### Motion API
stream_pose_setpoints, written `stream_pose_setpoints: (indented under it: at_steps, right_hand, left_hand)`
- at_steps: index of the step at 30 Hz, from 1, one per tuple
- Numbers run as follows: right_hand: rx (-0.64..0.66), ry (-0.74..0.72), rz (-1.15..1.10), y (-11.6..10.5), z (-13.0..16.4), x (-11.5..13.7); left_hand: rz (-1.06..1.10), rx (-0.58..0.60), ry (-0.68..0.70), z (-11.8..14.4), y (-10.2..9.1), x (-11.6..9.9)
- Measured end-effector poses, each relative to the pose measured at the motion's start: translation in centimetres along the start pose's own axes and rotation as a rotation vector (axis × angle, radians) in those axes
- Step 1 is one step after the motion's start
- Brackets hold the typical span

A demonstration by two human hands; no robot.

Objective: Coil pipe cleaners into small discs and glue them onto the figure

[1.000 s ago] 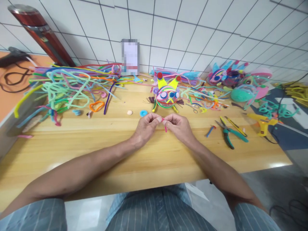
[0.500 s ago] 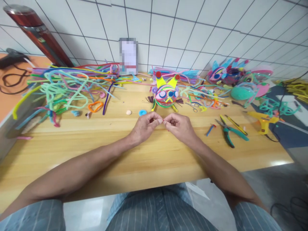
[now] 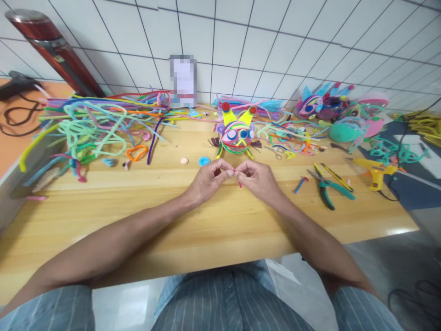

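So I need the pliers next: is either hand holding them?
No, the pliers lie on the table, while left hand and right hand pinch a pink pipe cleaner.

Bare forearms; short sleeves and lap garment in blue-grey fabric with thin pale vertical stripes.

Pliers (image 3: 327,189) right of both hands, pipe-cleaner pile (image 3: 93,126) far left.

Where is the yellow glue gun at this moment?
In the head view, the yellow glue gun lies on the right end of the wooden table, beyond the green pliers and well away from the right hand.
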State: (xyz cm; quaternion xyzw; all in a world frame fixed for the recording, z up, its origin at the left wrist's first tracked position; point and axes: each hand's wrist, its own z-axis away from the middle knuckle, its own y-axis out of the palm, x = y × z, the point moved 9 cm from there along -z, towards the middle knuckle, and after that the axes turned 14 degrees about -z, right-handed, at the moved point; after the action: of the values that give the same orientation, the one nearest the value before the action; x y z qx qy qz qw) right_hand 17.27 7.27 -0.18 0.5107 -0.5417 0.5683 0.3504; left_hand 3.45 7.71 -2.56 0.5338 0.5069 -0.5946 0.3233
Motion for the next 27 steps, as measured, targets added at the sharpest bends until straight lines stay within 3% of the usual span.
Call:
stream_pose_setpoints:
  at_steps: [3,5,14,17,19,24,27]
  right_hand:
    - [0.038,-0.074,0.126,-0.1,0.1,0.8]
    - [0.063,-0.064,0.120,0.0,0.1,0.7]
    - [0.041,0.090,-0.236,0.7,-0.2,-0.9]
    - [0.028,0.098,-0.259,0.7,-0.3,-1.1]
    - [0.037,0.076,-0.203,0.6,-0.2,-1.0]
    - [0.027,-0.082,0.103,0.0,0.0,0.5]
    - [0.021,-0.099,0.135,0.1,0.1,0.6]
  left_hand:
    - [-0.234,0.067,0.118,-0.5,-0.4,-1.1]
    - [-0.266,0.077,0.126,-0.6,-0.5,-1.1]
    - [0.190,-0.064,-0.083,0.2,0.3,1.4]
    - [0.268,-0.085,-0.127,0.3,0.7,2.3]
    - [0.209,-0.064,-0.085,0.0,0.6,2.0]
    - [-0.248,-0.014,0.186,-0.5,-0.6,-1.4]
    - [-0.312,-0.013,0.195,-0.4,-0.9,-1.6]
